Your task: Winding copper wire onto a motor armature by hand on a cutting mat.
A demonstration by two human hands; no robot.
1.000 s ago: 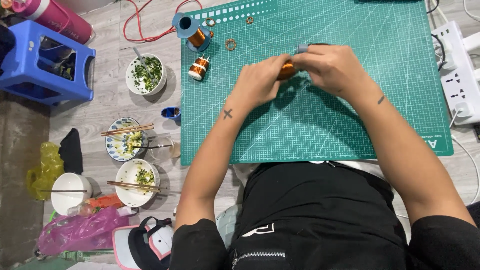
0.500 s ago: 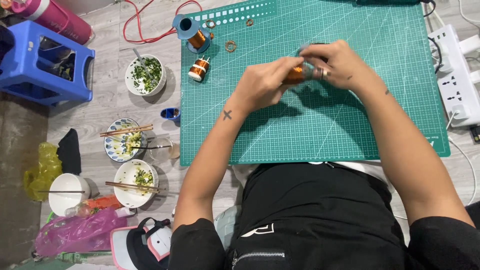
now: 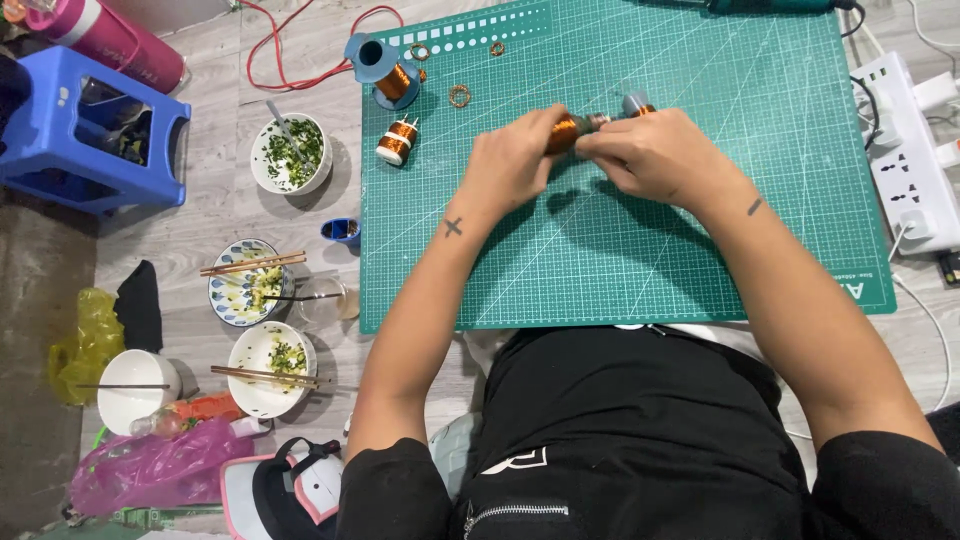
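Gripping a small copper-wire coil, orange-brown and glossy, wound tight on a short spool, with a second copper-coloured piece with a grey cap showing just past the knuckles. Held above the green cutting mat, toward its far edge and roughly midway between its left and right sides; whether touching the mat or lifted clear of it, cannot tell. Left hand closed around the coil's near end, fingers curled over it, thumb hidden. Right hand pressed close against the left, fingers bent over the coil's other end and the capped piece; both hands together, clamped on the same small assembly, most of it covered by fingers.

Standing upright near the mat's far left corner, a blue reel of copper wire. Just nearer along the left edge, a small white-ended copper spool, well apart from the hands. Between reel and hands, a loose ring of copper wire lying flat on the mat.

Off the mat's left edge, on the grey floor: a white bowl of chopped greens, a patterned bowl with chopsticks across it, another white bowl with chopsticks, and a blue plastic stool further left. Beside the mat's right edge, a white power strip.
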